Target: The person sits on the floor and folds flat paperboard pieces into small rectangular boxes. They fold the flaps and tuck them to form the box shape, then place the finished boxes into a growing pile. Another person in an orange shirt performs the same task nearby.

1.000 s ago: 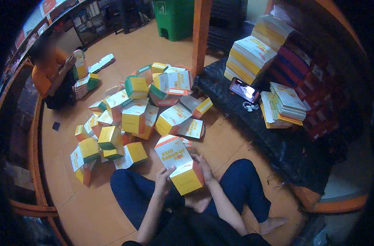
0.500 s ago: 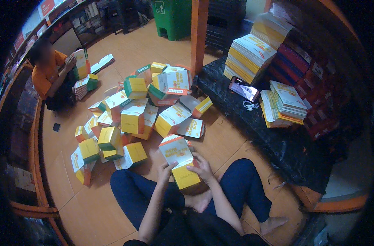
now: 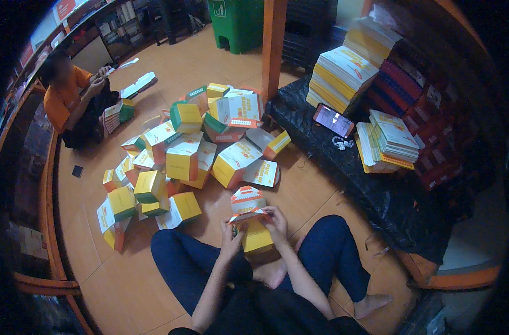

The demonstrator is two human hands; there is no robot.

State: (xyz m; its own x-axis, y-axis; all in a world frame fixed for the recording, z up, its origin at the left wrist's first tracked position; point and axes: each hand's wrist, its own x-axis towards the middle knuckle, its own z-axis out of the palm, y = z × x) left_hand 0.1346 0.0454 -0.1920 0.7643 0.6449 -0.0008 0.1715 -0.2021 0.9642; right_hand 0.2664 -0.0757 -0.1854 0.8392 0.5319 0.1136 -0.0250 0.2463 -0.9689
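Between my knees I hold a folding carton (image 3: pixel 257 237) with a yellow side facing me and a white and orange upper part bent over it. My left hand (image 3: pixel 230 241) is closed on its left edge near the fold. On the right edge, my right hand (image 3: pixel 275 225) grips it with the fingers up by the orange scalloped flaps. Just beyond lies a heap of partly folded cartons (image 3: pixel 182 159) in white, yellow, green and orange.
On the right, a black-covered low platform (image 3: pixel 316 151) bears stacks of flat cartons (image 3: pixel 341 78), a phone (image 3: pixel 333 120) and a white beaded bracelet (image 3: pixel 342 143). An orange post (image 3: pixel 273 50) and green bin (image 3: pixel 235 28) stand beyond. Another person (image 3: pixel 70 100) sits at the far left.
The carton's white upper part has been folded over toward me, and my hands have moved up to its fold. The other person's hands no longer hold up a carton.
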